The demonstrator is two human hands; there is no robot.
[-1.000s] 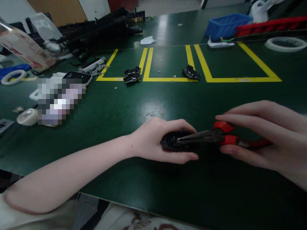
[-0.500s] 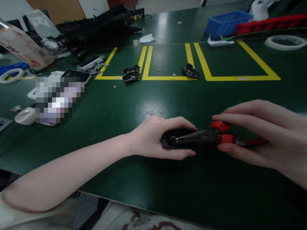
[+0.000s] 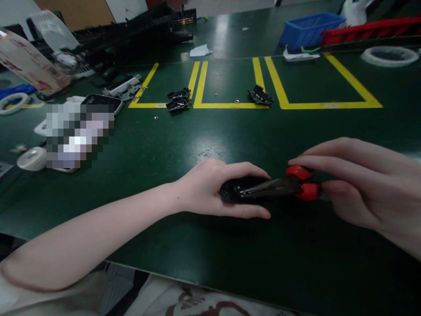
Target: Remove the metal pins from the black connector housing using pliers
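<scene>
My left hand [image 3: 219, 188] grips a dark plastic part [image 3: 227, 193] between thumb and fingers, just above the green tabletop. Its far end is hidden under the pliers and my fingers. My right hand [image 3: 362, 188] is closed round the red-handled needle-nose pliers [image 3: 279, 186]. Their jaws point left, and the tips reach onto the dark part beside small shiny metal bits. Whether the tips pinch one of these bits is too small to tell.
Yellow tape [image 3: 230, 105] marks boxes on the green table [image 3: 171, 149]. Several black plastic pieces [image 3: 178, 99] lie on it, another piece [image 3: 260, 95] further right. A phone [image 3: 104, 103] lies left; a blue bin [image 3: 309, 30] and tape roll [image 3: 390, 56] stand back right.
My right thumb has drawn back from the red handle, to the right. The plier tips have shifted slightly left on the dark part. My left hand keeps its hold.
</scene>
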